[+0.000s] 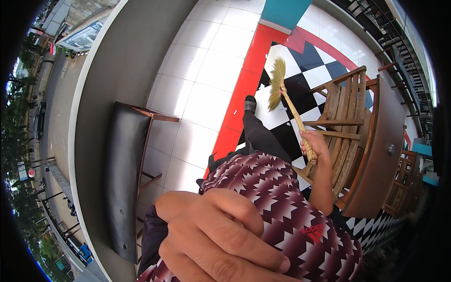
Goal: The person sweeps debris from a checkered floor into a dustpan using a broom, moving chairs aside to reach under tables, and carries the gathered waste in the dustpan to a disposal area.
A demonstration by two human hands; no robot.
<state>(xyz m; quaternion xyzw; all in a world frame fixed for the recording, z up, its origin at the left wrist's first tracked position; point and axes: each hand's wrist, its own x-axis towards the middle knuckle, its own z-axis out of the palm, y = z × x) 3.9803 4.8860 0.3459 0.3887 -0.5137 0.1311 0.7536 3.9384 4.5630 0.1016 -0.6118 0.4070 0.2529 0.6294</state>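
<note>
My right hand (315,146) grips the bundled end of a straw broom (292,107), its fingers wrapped round the handle. The broom slants up and away to the left. Its fanned yellowish bristles (277,82) are over the black-and-white checkered floor (300,58), beside a red tile strip. Small pale scraps (235,112) lie scattered near them. Large and close, my left hand (216,235) is in front of my patterned maroon shirt. Its fingers are bent and pressed together; its palm and anything inside are hidden.
A black padded bench (129,174) stands by the low grey wall (112,61) at left, with a street beyond. Slatted wooden seating (345,103) and a brown table (373,155) are close at right. A teal pillar (284,13) rises ahead. My sandaled foot (250,103) is near the bristles.
</note>
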